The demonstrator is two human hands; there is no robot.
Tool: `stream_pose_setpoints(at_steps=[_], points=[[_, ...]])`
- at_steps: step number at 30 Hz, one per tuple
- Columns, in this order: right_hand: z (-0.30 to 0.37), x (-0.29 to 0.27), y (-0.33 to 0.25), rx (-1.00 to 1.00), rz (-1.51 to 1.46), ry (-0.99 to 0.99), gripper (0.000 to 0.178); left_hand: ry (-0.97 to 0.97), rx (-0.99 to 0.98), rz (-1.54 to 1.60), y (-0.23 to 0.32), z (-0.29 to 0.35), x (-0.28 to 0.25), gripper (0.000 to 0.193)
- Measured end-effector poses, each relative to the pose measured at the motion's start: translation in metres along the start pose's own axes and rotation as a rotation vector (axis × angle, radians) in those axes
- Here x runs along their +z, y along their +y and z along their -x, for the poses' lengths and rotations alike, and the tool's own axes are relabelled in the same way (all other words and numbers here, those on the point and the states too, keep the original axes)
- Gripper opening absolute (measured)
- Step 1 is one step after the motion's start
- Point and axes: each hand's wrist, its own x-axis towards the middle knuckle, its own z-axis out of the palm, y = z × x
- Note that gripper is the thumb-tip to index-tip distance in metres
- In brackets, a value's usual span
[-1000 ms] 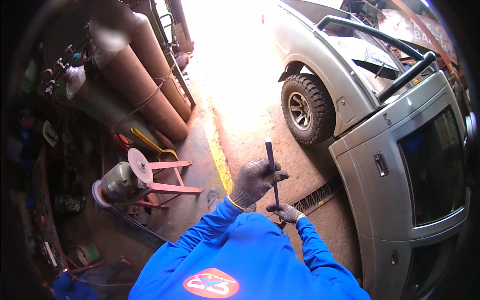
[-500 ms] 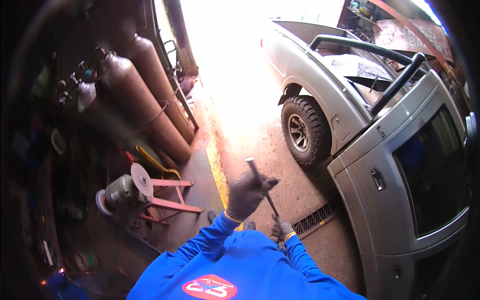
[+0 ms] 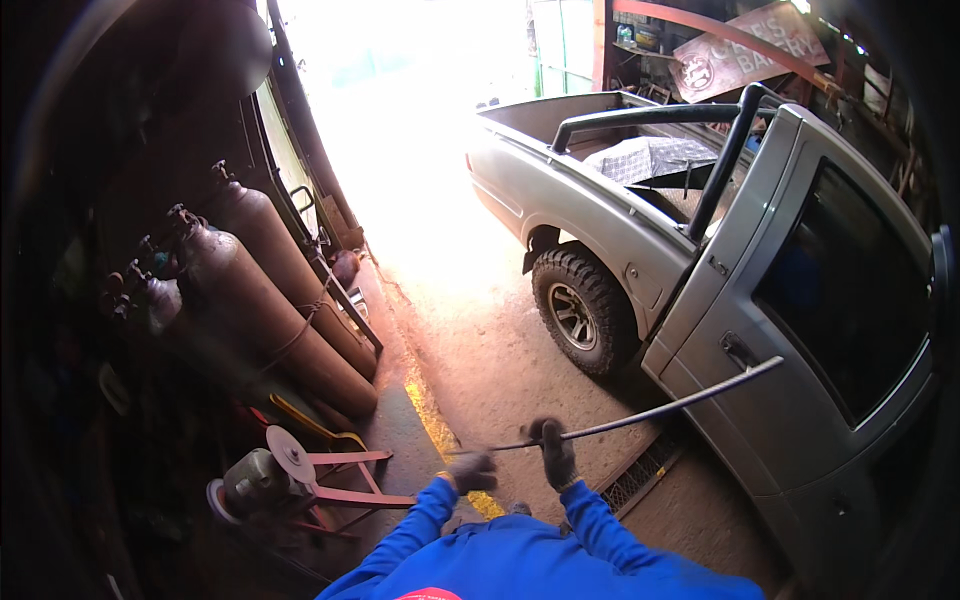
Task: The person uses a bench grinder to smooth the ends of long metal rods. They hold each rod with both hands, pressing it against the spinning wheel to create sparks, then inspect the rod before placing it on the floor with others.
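A long, thin, dark metal rod [image 3: 668, 408] lies almost level across in front of me. It rises slightly to the right and looks a little bowed; its pale far end overlaps the pickup's door in view. My right hand [image 3: 556, 455], in a dark glove with a yellow cuff edge, is closed around the rod left of its middle. My left hand [image 3: 470, 471], gloved alike, is closed at the rod's left end. Motion blurs its fingers somewhat, and the rod's tip there is hard to make out.
A silver pickup [image 3: 690, 330] stands at right, its rear wheel [image 3: 580, 310] near me. Brown gas cylinders [image 3: 262, 290] lean at left. Below them a bench grinder [image 3: 258, 482] sits on a red stand [image 3: 365, 496]. A floor grate [image 3: 632, 474] lies beside the truck.
The rod has swung from steeply upright to nearly level, reaching right. My left hand has dropped lower and leftward; my right hand has risen slightly. The view has shifted too.
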Motion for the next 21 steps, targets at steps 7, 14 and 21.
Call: stream_pose_setpoints(at_steps=[7, 14, 21], points=[[-0.006, -0.074, 0.065, 0.099, 0.796, -0.016, 0.06, 0.367, -0.012, 0.572, 0.098, -0.026, -0.014, 0.061], [0.018, -0.11, 0.046, 0.174, 1.145, -0.373, 0.055, 0.5, 0.196, 0.919, 0.145, 0.015, -0.018, 0.042], [0.037, -0.067, -0.012, 0.565, 1.093, -0.555, 0.047, 0.736, 0.081, 0.902, 0.157, 0.041, -0.02, 0.025]])
